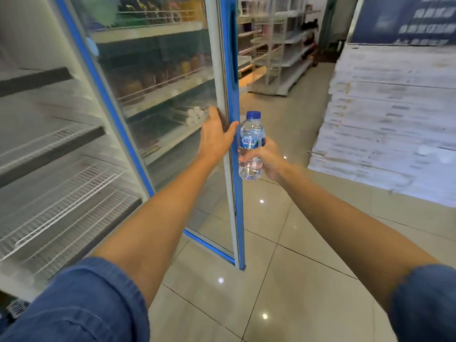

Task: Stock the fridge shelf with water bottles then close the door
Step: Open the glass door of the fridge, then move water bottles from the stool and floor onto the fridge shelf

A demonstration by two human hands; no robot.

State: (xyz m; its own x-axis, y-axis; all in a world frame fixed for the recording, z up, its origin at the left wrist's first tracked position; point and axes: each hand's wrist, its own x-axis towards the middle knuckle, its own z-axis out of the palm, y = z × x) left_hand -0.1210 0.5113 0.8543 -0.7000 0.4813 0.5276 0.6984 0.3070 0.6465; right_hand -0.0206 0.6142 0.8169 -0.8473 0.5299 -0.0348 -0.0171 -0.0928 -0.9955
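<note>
My left hand (216,134) grips the free edge of the fridge door (235,193), centre of frame. The thumb sits on the blue outer side, and the fingers are pressed together and curled round the inner side of the frame. The door stands swung open, with its glass pane running from centre up to the top of the frame.

My right hand (267,160) is just right of the door edge and holds the water bottle (251,141). My fingers are wrapped round its lower half, below the label. The bottle is upright, blue cap on top, blue label reading AQUA, clear water inside. It's very close to the door edge and my left thumb; I can't tell if it's touching.

The fridge interior fills the left of frame, with white wire shelves (61,183) stepping down toward lower left. Blurred store goods on racks show through the glass.

Both forearms are bare, and rolled blue sleeves (81,304) sit at the bottom corners. The glossy tiled floor (283,280) takes up lower centre. A tall stack of flat white cartons (394,114) is at right. White store shelving (278,58) is at upper centre-right, blurred.
</note>
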